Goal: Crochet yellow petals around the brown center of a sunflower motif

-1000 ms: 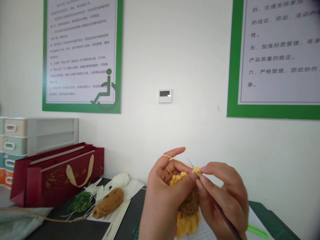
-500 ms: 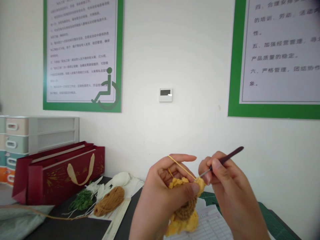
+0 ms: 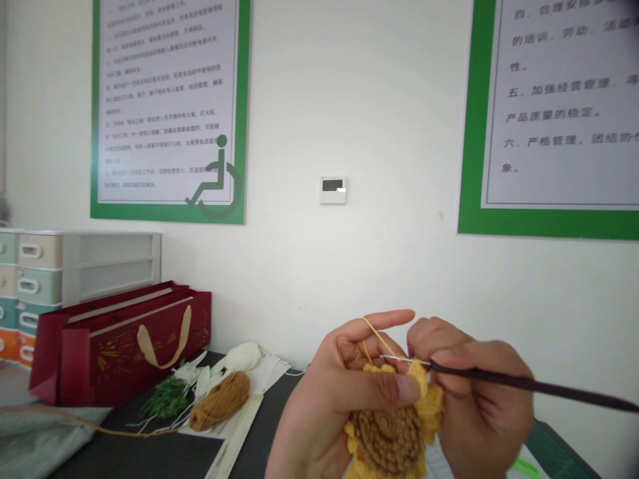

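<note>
Low in the head view, my left hand (image 3: 344, 392) pinches a crocheted sunflower (image 3: 387, 439) with a brown spiral centre and yellow petals. Yellow yarn (image 3: 378, 336) runs over its raised index finger down to the petal edge. My right hand (image 3: 484, 406) is closed on the dark handle of a crochet hook (image 3: 529, 382). The metal tip of the hook points left, under the yarn at the top petal, just above my left thumb. Part of the sunflower is hidden behind the left thumb and palm.
On the dark table (image 3: 150, 452) at left lie a brown yarn skein (image 3: 220, 400), green yarn (image 3: 164, 399) and white yarn (image 3: 244, 357). Behind them stand a dark red gift bag (image 3: 120, 352) and drawer boxes (image 3: 110, 259). A green cutting mat (image 3: 554, 452) lies at right.
The crochet hook has swung from pointing up right to nearly level, its handle now toward the right edge. My left hand has shifted right, and the flower's brown centre now faces me more.
</note>
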Motion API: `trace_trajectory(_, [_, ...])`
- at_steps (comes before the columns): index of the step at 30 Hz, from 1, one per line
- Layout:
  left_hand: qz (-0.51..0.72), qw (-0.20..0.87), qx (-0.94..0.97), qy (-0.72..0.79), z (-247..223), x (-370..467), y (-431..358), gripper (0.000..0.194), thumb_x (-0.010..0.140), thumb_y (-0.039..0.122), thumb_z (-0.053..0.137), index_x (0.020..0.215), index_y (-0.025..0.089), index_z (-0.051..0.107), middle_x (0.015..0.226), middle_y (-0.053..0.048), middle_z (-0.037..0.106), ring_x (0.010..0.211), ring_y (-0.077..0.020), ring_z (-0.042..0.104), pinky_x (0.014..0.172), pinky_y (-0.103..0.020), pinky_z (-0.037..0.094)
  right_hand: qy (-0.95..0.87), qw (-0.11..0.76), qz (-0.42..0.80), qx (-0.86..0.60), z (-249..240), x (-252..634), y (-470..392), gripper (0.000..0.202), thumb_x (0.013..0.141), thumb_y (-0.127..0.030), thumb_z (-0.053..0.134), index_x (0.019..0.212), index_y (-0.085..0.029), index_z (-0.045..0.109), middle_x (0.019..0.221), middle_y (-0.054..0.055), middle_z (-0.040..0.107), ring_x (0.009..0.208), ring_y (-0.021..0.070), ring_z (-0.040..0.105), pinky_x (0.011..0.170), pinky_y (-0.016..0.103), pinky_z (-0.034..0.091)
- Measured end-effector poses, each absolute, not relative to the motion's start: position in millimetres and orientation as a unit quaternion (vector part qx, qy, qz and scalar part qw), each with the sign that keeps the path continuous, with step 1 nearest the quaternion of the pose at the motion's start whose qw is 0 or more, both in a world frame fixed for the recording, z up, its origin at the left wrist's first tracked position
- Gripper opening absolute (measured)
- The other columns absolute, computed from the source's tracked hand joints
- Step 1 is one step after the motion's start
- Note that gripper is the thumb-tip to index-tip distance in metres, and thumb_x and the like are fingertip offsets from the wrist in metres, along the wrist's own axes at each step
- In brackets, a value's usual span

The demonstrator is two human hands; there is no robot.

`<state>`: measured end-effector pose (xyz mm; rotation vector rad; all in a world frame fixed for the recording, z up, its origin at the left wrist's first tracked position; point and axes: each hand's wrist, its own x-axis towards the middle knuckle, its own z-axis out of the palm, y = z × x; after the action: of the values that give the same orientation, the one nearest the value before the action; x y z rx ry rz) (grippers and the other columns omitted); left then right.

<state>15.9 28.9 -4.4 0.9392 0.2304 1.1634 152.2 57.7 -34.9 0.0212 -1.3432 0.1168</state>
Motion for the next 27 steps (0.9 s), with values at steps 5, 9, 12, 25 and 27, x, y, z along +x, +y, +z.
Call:
trace_trajectory(5, [0.504, 0.706, 0.486, 0.111, 0, 6, 27, 0.048, 0.058, 0.000, 0.089, 0.103, 0.013, 0.084, 0.075, -0.003, 0.073, 0.066, -0.0108, 0.066, 0.064, -0.021, 0.052, -0.583, 0.773, 0.250, 0.012, -27, 153, 44, 0.010, 0.102, -0.028, 0.053, 0.096, -0.024, 0.060, 0.062, -0.002, 0.053, 0.058, 0.0149, 0.050, 0.054, 0.030, 0.043])
trace_trajectory(9, [0.481, 0.707, 0.509, 0.095, 1, 5, 26, 0.030, 0.058, 0.002, 0.089, 0.085, 0.015, 0.085, 0.076, -0.003, 0.073, 0.070, -0.0128, 0.067, 0.068, -0.023, 0.051, -0.536, 0.729, 0.424, -0.037, -24, 155, 39, 0.025, 0.104, -0.033, 0.047, 0.084, -0.024, 0.059, 0.057, -0.004, 0.046, 0.055, 0.0130, 0.043, 0.054, 0.027, 0.041])
trace_trajectory(12, [0.526, 0.631, 0.562, 0.100, 0, 8, 24, 0.020, 0.067, 0.006, 0.086, 0.084, 0.017, 0.086, 0.079, -0.005, 0.074, 0.082, -0.0191, 0.070, 0.076, -0.028, 0.051, -0.512, 0.708, 0.480, -0.078, -23, 153, 40, 0.029, 0.102, -0.037, 0.053, 0.077, -0.023, 0.055, 0.057, -0.004, 0.046, 0.056, 0.0122, 0.043, 0.056, 0.026, 0.040])
trace_trajectory(25, [0.597, 0.485, 0.598, 0.224, -3, 15, 20, 0.023, 0.075, 0.015, 0.082, 0.097, 0.021, 0.085, 0.080, -0.005, 0.071, 0.073, -0.0168, 0.060, 0.066, -0.029, 0.044, -0.535, 0.704, 0.455, -0.108, -24, 153, 46, 0.029, 0.099, -0.037, 0.060, 0.075, -0.022, 0.056, 0.064, -0.003, 0.053, 0.061, 0.0104, 0.049, 0.058, 0.021, 0.044])
trace_trajectory(27, [0.610, 0.480, 0.584, 0.238, -3, 17, 20, 0.033, 0.074, 0.016, 0.084, 0.107, 0.021, 0.082, 0.078, -0.004, 0.070, 0.072, -0.0169, 0.060, 0.066, -0.029, 0.046, -0.576, 0.702, 0.403, -0.110, -26, 153, 48, 0.024, 0.100, -0.036, 0.061, 0.080, -0.023, 0.059, 0.075, -0.002, 0.059, 0.072, 0.0107, 0.055, 0.067, 0.020, 0.048])
